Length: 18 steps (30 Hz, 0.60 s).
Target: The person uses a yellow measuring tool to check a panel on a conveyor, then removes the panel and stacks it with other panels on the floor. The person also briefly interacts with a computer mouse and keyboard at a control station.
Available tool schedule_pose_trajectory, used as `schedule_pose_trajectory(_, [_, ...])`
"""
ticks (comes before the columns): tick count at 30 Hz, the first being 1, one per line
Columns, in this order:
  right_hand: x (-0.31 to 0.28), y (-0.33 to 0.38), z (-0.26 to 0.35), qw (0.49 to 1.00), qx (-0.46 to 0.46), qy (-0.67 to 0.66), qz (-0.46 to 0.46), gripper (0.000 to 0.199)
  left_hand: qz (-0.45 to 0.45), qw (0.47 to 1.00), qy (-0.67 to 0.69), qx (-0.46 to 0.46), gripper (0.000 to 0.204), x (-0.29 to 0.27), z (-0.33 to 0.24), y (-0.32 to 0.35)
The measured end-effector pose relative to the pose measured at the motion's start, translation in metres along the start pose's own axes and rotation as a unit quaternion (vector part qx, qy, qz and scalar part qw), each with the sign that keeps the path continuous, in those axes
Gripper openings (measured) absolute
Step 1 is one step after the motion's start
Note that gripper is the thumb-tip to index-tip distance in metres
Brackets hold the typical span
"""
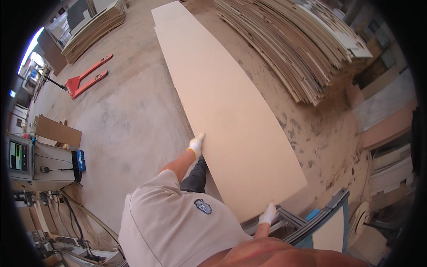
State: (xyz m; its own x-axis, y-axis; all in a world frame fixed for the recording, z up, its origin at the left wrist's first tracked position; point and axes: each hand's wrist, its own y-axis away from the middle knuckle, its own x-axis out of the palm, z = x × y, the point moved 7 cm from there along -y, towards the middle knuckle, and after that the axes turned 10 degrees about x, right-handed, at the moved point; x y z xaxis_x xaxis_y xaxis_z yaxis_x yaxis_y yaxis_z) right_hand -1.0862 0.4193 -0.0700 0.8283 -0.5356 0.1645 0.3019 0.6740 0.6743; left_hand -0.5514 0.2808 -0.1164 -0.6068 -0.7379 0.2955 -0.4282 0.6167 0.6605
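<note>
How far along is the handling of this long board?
Looks done: one long board is apart from the stack of boards. In hand: the left hand grips its long edge and the right hand grips its near end, beside the grey metal frame. Left: it is not yet released; whether its far end touches the floor cannot be told.

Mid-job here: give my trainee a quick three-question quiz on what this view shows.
1. True or false: the left hand and the right hand both wear white gloves and have a grip on the long pale board.
2. What lies on the floor at the far left? A) a red pallet jack B) a blue barrel C) a ladder
3. Fill in: the right hand holds the board at its ____ end, over the metal frame.
Key: 1 true, with the left hand on the long edge. 2 A. 3 near.
</note>
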Motion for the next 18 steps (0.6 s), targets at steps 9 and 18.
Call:
schedule_pose_trajectory(9, [0.452,-0.08,-0.002,0.978,0.093,0.12,0.142,0.039,-0.022,0.995,0.02,0.097,0.048,0.024,-0.159,-0.071])
schedule_pose_trajectory(18, [0.559,-0.179,-0.028,0.895,0.259,0.31,0.188,0.042,0.037,0.89,-0.451,-0.047,0.075,-0.029,-0.205,-0.19])
